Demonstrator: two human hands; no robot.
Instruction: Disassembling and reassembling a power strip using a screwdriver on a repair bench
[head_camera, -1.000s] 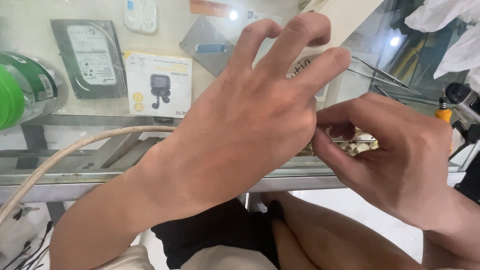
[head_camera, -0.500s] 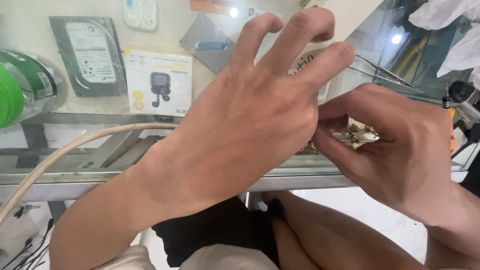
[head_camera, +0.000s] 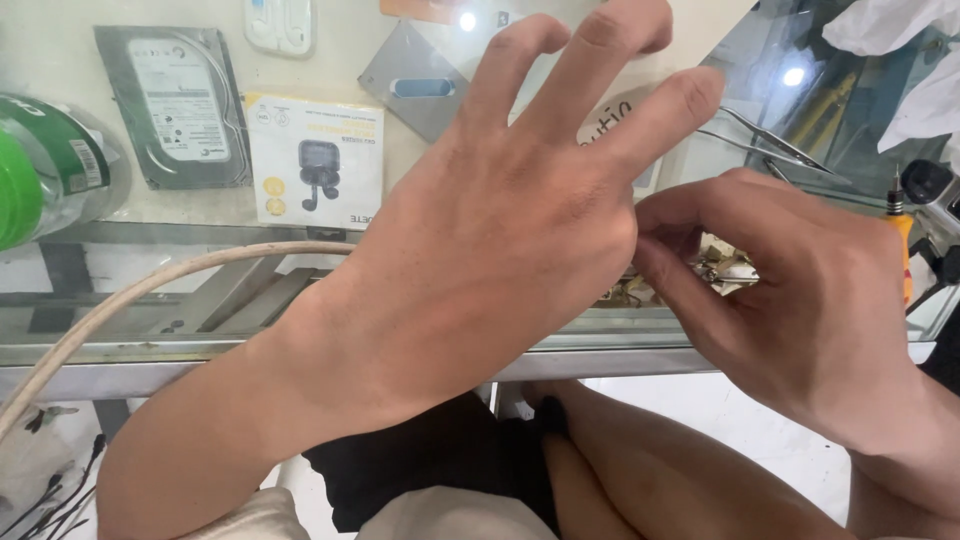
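My left hand (head_camera: 480, 250) fills the middle of the view, back toward me, three fingers fanned upward. Its thumb and forefinger curl out of sight toward a small metal part (head_camera: 722, 268) just above the glass counter (head_camera: 200, 350). My right hand (head_camera: 800, 310) comes in from the right with its fingertips pinched on the same part. Only a sliver of silver and brass shows between the two hands.
On the counter lie a hard drive (head_camera: 170, 100), a yellow-and-white earbud card (head_camera: 315, 160), a grey metal plate (head_camera: 420, 80), tweezers (head_camera: 770, 150) and an orange-handled screwdriver (head_camera: 903, 250). A green bottle (head_camera: 40, 160) sits far left. A beige cable (head_camera: 150, 290) crosses the counter's front edge.
My right hand has curled a little further over the small part, hiding more of it. My left hand has stayed almost still.
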